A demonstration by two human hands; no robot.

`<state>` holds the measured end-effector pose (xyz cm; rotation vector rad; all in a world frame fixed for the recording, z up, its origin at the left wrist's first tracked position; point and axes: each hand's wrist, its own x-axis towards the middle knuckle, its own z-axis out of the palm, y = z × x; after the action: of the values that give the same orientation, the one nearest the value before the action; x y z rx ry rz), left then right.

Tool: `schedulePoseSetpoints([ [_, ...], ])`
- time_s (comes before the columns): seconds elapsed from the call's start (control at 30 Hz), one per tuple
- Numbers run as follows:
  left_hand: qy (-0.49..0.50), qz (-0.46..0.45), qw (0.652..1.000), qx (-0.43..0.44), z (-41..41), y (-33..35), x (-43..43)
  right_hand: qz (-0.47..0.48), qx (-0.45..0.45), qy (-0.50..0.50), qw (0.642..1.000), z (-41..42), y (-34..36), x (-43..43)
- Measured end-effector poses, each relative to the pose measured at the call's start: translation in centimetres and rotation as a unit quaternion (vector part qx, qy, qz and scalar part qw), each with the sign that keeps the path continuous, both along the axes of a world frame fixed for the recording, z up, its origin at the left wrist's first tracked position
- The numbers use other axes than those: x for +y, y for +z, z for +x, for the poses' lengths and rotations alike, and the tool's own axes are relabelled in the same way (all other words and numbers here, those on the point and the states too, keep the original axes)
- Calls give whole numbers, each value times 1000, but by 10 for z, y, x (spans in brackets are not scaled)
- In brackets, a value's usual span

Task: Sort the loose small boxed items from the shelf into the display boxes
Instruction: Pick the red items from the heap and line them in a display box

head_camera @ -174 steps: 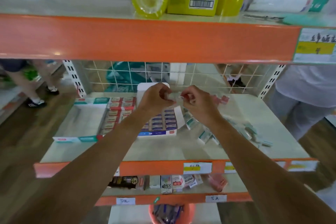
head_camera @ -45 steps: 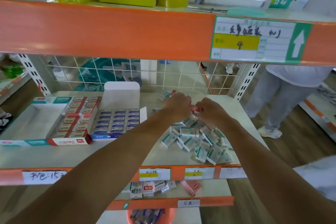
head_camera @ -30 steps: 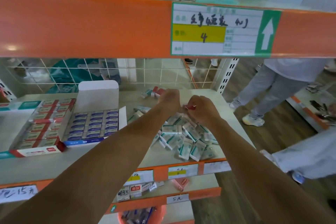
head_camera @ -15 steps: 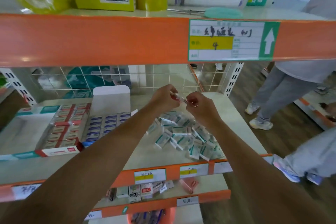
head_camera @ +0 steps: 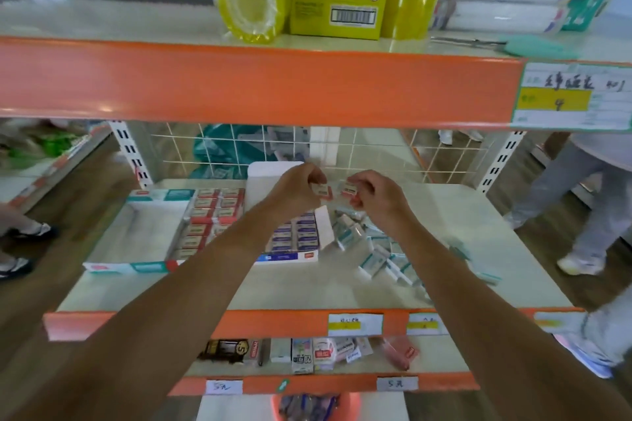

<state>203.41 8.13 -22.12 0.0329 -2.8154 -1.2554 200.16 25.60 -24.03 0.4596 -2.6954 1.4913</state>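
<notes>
Your left hand (head_camera: 295,190) pinches a small flat red-edged box (head_camera: 322,190) in curled fingers; your right hand (head_camera: 381,196) pinches a second small box (head_camera: 349,189) just beside it, both above the blue display box (head_camera: 295,237); squat teal-and-white loose boxes (head_camera: 374,255) lie heaped on the glossy shelf (head_camera: 307,287), print blurred; your left forearm hides part of the red display box (head_camera: 201,225)
</notes>
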Motion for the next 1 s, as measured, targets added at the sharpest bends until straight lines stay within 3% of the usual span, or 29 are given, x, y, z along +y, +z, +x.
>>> schedulePoseSetpoints([
  [0.5,83,-54,995,14,45,-6,-105,75,41,122,989,32,7,-110],
  [0.73,56,-98,994,5,62,-5,-144,115,108,149,976,44,4,-144],
  [1.0,35,-116,992,-27,78,-6,-176,184,122,158,962,58,6,-173],
])
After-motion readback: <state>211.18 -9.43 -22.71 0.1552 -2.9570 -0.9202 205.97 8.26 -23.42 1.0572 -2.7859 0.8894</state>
